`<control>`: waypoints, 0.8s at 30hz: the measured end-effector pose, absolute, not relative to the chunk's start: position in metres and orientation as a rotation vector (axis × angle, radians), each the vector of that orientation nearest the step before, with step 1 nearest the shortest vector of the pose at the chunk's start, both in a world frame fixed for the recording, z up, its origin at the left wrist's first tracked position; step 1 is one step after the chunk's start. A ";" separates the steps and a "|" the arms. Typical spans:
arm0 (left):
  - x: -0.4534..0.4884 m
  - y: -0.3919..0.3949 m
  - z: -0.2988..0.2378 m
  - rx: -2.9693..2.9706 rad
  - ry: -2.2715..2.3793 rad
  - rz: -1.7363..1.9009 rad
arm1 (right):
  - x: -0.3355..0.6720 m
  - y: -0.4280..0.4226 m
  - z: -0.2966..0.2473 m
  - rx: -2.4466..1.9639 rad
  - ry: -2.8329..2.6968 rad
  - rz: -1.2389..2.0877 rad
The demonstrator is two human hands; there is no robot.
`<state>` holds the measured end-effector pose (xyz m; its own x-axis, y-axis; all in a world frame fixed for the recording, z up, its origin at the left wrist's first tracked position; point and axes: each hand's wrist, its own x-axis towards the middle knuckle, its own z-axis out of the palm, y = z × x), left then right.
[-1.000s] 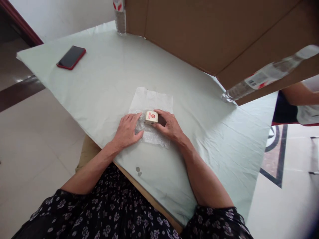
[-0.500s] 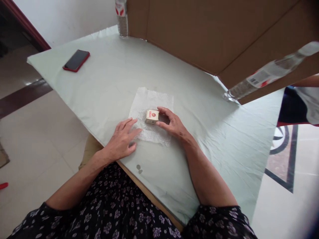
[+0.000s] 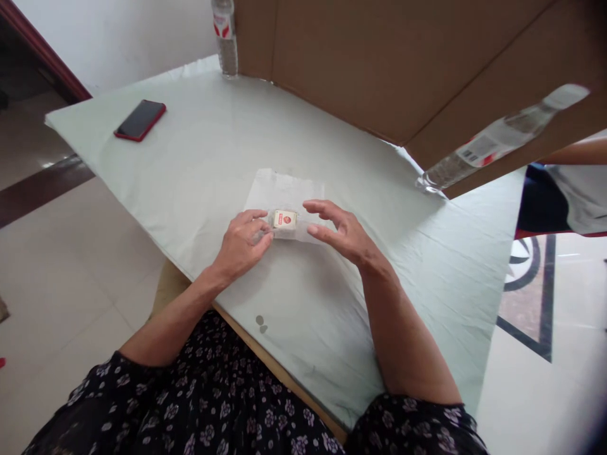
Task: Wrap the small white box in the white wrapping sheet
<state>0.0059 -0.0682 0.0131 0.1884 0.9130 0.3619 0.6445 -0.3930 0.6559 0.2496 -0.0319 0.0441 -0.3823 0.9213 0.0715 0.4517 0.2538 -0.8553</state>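
Note:
A small cream box (image 3: 285, 218) with a red label and a round red picture lies on a thin, translucent white wrapping sheet (image 3: 272, 186) with a crinkled surface. The sheet's near part is folded up against the box. At the box's left, my left hand (image 3: 241, 245) pinches the folded sheet between thumb and fingers. My right hand (image 3: 342, 232) is open just right of the box, with its thumb and fingers apart and nothing held between them.
A black phone (image 3: 141, 120) with a red edge lies at the table's far left. Two clear plastic bottles (image 3: 226, 39) stand against a brown cardboard panel (image 3: 341, 69) at the back. Two dark spots (image 3: 260, 323) mark the pale green tablecloth (image 3: 190, 158). Part of another person (image 3: 550, 196) shows at right.
My right hand has let go of the box and opened beside it. My left hand, flat on the sheet before, has lifted the sheet's near part up to the box.

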 end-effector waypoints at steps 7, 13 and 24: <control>0.011 -0.043 0.021 1.869 1.444 1.021 | 0.237 -0.032 0.032 -1.329 -1.990 0.876; 0.011 -0.036 0.021 1.735 1.364 1.002 | 0.230 -0.028 0.016 -1.248 -1.781 0.966; 0.022 -0.027 0.011 1.490 1.261 1.117 | 0.221 -0.027 0.004 -1.247 -1.494 1.122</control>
